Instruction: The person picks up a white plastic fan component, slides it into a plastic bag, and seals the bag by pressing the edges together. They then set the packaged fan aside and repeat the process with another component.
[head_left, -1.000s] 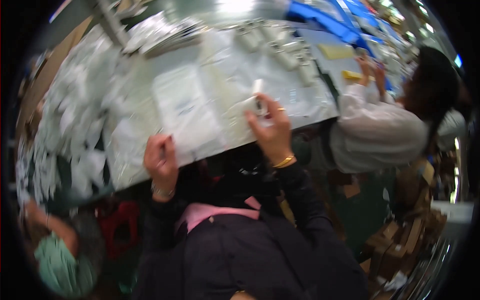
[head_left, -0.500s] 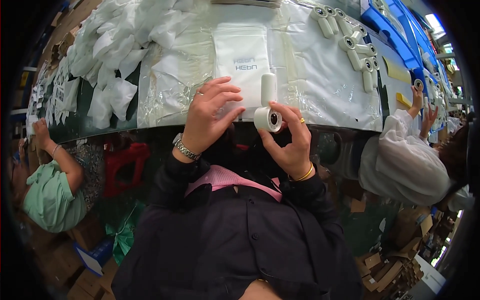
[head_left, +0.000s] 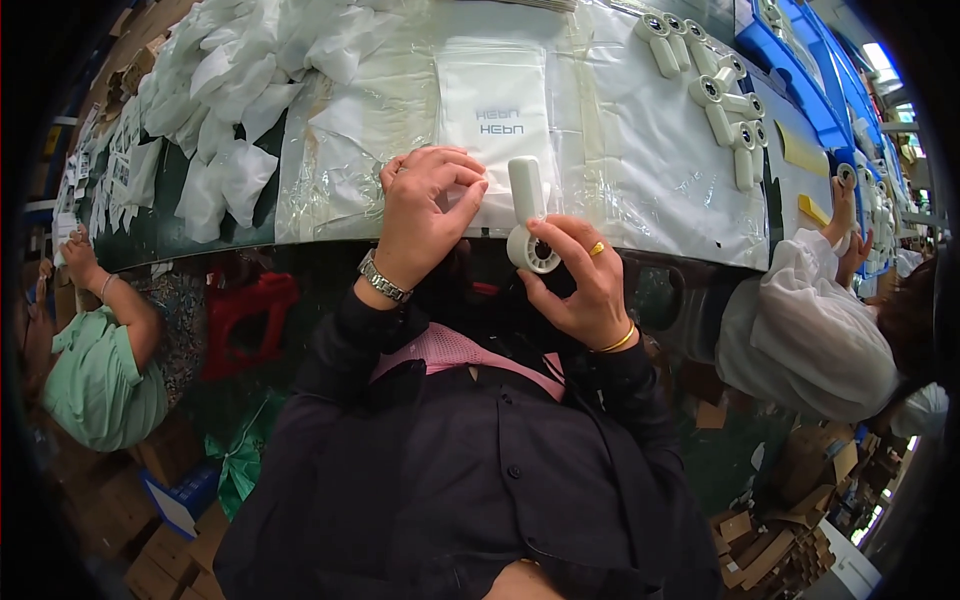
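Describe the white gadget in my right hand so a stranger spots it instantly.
Find the plastic-covered table and follow its near edge to the middle. There, the black-sleeved right hand holds a white gadget with a round head and a handle pointing away. Unlike the lookalikes lying farther right, this one is in that hand.

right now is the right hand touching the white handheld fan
Touching: in the head view, the right hand has a fingertip lying over the round end of the white handheld fan.
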